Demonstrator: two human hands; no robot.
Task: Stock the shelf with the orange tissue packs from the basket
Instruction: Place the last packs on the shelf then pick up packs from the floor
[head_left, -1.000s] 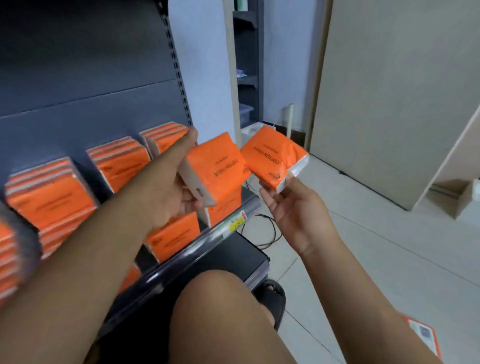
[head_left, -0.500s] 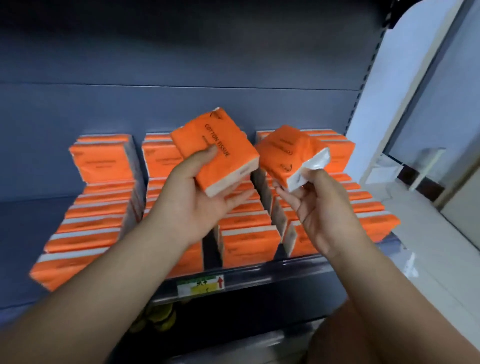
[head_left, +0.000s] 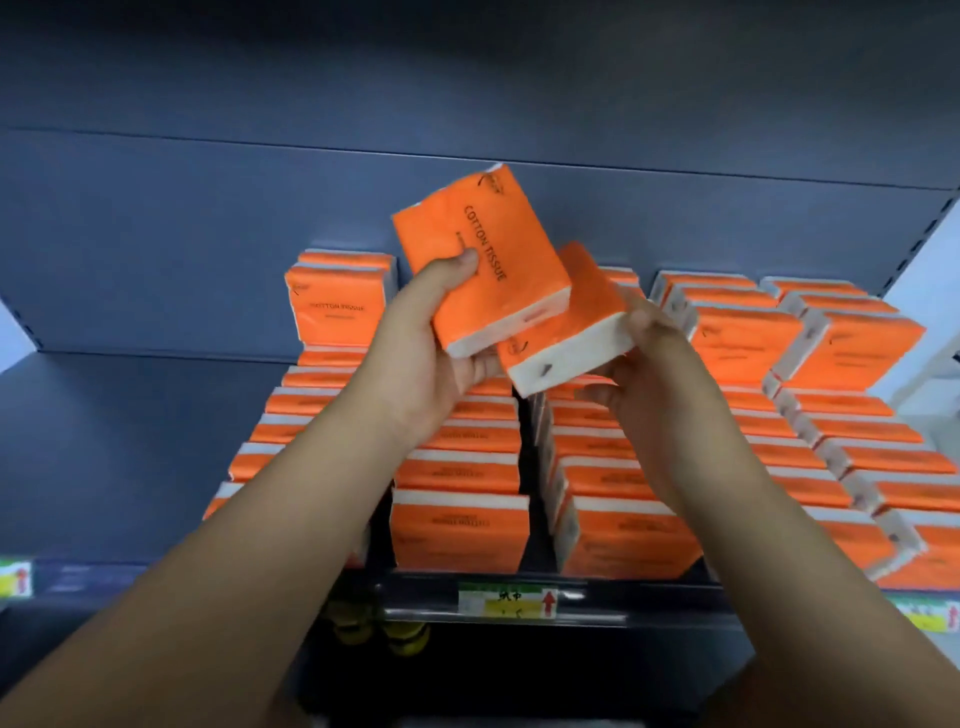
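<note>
The left hand (head_left: 421, 358) holds a flat rectangular orange tissue pack printed "COTTON TISSUE" (head_left: 480, 265) up in front of the dark grey back panel (head_left: 208, 234), tilted with its white edge turned down and to the right. The thumb (head_left: 452, 267) lies across the printed orange face while the other fingers curl under the pack's lower edge, so the pack sits clamped between thumb and palm. The right hand (head_left: 649, 374) grips a second orange tissue pack with a white side (head_left: 571, 332), fingers wrapped round its right end and underside; its upper left corner is tucked behind the first pack, the two touching. Both packs hang above the rows of orange tissue packs (head_left: 460, 535) already standing on the dark grey metal shelf (head_left: 623, 597), whose front rail bears a green and yellow price label (head_left: 506, 600).
</note>
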